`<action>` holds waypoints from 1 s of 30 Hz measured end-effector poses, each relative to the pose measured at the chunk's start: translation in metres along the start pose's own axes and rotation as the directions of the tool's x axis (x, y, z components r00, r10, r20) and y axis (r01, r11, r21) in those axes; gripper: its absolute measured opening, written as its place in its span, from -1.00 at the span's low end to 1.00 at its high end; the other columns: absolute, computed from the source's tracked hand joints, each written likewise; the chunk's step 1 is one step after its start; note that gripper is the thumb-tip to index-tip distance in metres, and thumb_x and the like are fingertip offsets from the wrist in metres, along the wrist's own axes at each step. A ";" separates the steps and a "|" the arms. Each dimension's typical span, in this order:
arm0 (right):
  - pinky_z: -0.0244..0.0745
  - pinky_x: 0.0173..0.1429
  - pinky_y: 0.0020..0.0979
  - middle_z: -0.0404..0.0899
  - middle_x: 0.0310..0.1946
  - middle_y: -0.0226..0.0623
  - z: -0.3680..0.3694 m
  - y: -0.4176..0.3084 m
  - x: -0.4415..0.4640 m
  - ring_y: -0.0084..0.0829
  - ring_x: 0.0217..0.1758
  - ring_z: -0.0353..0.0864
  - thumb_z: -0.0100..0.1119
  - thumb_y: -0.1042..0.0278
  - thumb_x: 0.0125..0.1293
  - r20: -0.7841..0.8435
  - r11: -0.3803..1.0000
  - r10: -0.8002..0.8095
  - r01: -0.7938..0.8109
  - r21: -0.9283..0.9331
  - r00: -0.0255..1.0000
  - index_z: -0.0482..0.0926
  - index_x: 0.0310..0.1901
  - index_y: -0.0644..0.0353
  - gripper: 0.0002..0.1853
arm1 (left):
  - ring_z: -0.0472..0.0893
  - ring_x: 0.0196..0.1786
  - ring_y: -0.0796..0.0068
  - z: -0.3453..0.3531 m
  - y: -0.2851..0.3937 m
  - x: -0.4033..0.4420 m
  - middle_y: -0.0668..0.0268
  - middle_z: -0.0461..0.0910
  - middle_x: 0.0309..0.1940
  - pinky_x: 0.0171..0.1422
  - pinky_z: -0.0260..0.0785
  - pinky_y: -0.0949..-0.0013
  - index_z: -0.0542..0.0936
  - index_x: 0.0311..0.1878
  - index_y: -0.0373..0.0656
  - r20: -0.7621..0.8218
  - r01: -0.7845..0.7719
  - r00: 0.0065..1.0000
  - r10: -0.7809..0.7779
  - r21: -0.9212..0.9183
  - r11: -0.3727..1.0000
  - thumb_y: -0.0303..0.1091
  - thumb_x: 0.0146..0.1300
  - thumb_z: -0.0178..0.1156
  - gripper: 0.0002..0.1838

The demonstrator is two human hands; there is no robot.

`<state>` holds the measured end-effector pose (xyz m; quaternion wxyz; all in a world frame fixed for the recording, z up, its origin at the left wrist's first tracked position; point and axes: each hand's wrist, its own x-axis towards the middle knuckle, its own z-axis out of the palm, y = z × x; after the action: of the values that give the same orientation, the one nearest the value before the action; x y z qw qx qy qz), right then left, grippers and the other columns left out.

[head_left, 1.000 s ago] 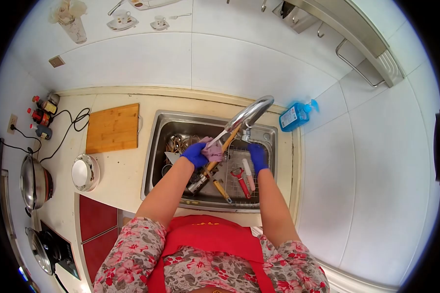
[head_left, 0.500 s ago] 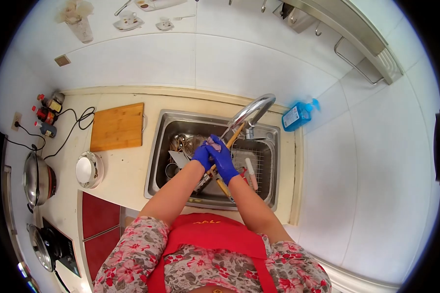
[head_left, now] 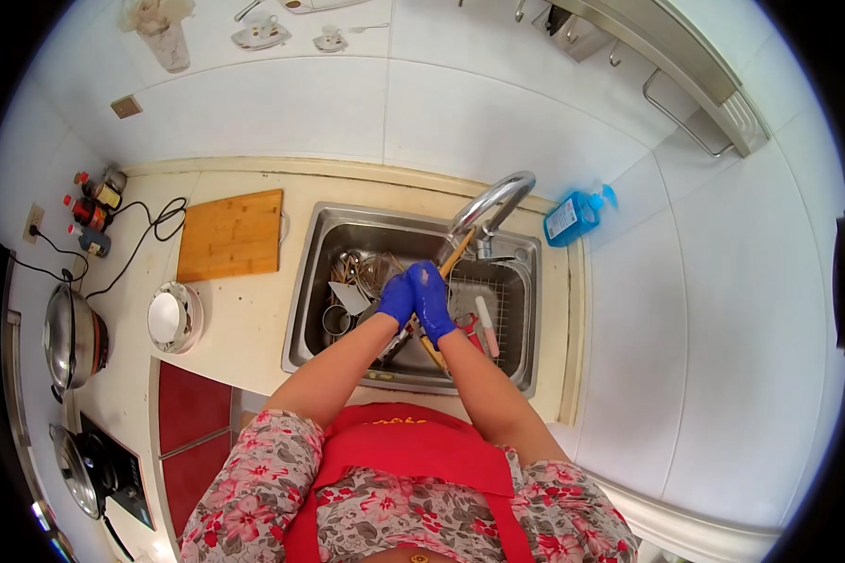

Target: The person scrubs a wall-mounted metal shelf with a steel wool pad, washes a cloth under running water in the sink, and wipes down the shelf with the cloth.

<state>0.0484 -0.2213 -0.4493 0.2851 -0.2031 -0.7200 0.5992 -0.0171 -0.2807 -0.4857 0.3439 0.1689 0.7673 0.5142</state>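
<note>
My left hand and my right hand, both in blue gloves, press together over the middle of the metal sink. Their fingers are closed around a small pinkish wad, of which only a bit shows. Just beyond my hands rises the curved faucet, with a wooden handle slanting below it. In the basin lie a metal cup, a clear glass bowl, a white flat piece and a white-and-pink handle.
A wooden cutting board and stacked bowls stand left of the sink. At its right back corner is a blue soap bottle. Sauce bottles, a cord and a lidded pot are at far left.
My hands have closed more tightly together, and the pinkish wad between them is now mostly hidden. The whole view has shifted slightly.
</note>
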 end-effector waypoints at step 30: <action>0.21 -0.44 -0.43 0.36 -0.60 -0.48 -0.024 -0.017 0.001 -0.62 -0.52 0.26 0.03 0.16 0.40 -0.225 0.827 0.458 -0.320 0.463 0.860 0.45 -0.52 0.17 -0.64 | 0.50 -0.22 -0.19 0.000 0.065 -0.053 -0.13 0.51 -0.36 -0.19 0.34 0.02 0.45 -0.25 -0.29 0.028 -0.483 0.872 0.489 0.226 0.846 -0.24 0.43 -0.14 -0.70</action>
<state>0.0641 -0.2057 -0.4298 0.3063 -0.3794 -0.4631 0.7401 0.0137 -0.2861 -0.4083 0.1695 0.3877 0.7581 0.4963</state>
